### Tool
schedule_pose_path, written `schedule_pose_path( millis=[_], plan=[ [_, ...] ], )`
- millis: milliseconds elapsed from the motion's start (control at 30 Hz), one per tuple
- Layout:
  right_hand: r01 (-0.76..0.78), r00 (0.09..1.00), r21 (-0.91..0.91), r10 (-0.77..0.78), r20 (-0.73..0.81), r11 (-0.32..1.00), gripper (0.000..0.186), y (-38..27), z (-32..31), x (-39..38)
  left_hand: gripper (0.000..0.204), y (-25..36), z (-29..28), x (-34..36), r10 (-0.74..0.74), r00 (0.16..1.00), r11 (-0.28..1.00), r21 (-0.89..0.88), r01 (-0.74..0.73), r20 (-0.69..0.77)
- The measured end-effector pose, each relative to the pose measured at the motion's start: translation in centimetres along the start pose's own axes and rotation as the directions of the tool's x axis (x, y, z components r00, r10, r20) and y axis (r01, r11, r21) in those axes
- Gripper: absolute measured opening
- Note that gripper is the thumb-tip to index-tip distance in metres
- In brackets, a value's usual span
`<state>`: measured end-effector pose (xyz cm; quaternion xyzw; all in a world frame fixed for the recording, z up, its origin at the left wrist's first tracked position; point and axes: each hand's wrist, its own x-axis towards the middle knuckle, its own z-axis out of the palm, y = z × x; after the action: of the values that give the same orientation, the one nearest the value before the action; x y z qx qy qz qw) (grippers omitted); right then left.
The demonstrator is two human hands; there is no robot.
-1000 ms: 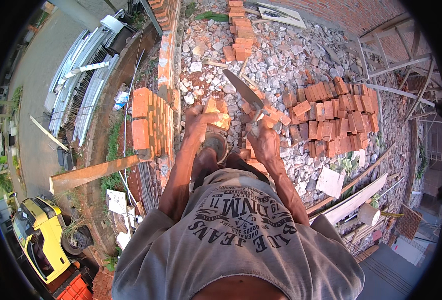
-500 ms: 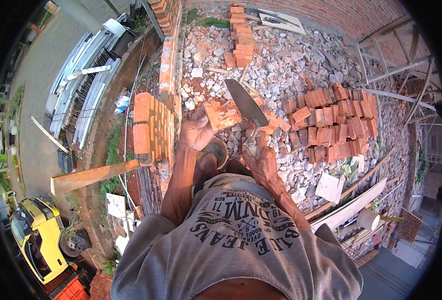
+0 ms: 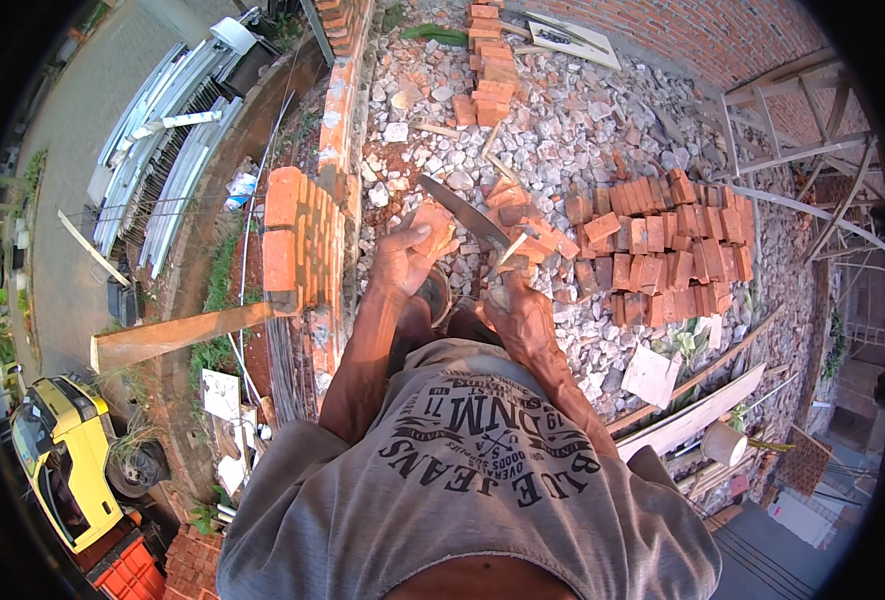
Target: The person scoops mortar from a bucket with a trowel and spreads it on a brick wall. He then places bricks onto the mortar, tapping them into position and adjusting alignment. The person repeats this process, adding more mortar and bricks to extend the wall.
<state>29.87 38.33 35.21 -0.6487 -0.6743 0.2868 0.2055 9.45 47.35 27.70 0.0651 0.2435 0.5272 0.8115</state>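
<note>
My left hand (image 3: 401, 262) is closed around an orange brick (image 3: 437, 232), with the thumb on its upper side. A pointed trowel (image 3: 470, 217) is in my right hand (image 3: 519, 312), its fingers wrapped round the handle. The narrow grey blade slants up and left, turned partly edge-on, and passes close beside the brick. I cannot tell whether the two touch. Below the brick, near my legs, part of a round bucket (image 3: 441, 290) shows. Just right of the blade lie several loose bricks (image 3: 533, 228) on the rubble.
A low brick wall (image 3: 298, 240) with mortar stands at my left, a wooden board (image 3: 183, 335) jutting from it. Stacked bricks (image 3: 673, 245) lie to the right and another row (image 3: 491, 65) ahead. Broken rubble (image 3: 563, 130) covers the ground. Timber scaffolding (image 3: 798, 150) stands far right.
The brick in my left hand has turned and shows a shorter face. The trowel blade has swung left and tilted toward edge-on. Both hands keep their hold.
</note>
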Motion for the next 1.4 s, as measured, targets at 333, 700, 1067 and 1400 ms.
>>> schedule_pose_path(
  millis=[333, 700, 1067, 1400],
  plan=[
    [0.110, 0.971, -0.036, -0.115, -0.209, 0.993, 0.035, -2.6, -2.3, -1.0, 0.056, -1.1, -0.3, 0.4, 0.301, 0.893, 0.753, 0.658, -0.008, -0.334],
    [0.119, 0.922, 0.031, -0.099, -0.374, 0.992, 0.031, -2.2, -2.0, -0.1, 0.045, -1.4, -0.4, 0.2, 0.547, 0.795, 0.644, 0.738, -0.201, -0.261],
    [0.091, 0.906, 0.052, -0.061, -0.419, 0.994, 0.028, -2.8, -1.7, 0.9, 0.032, -0.8, 0.1, 0.0, 0.555, 0.789, 0.681, 0.689, -0.250, -0.262],
    [-0.204, 0.967, 0.009, 0.203, -0.152, 0.979, 0.024, 6.3, 1.2, -0.4, 0.058, -1.1, -6.8, -1.1, 0.515, 0.794, 0.751, 0.616, -0.237, -0.323]
  ],
)
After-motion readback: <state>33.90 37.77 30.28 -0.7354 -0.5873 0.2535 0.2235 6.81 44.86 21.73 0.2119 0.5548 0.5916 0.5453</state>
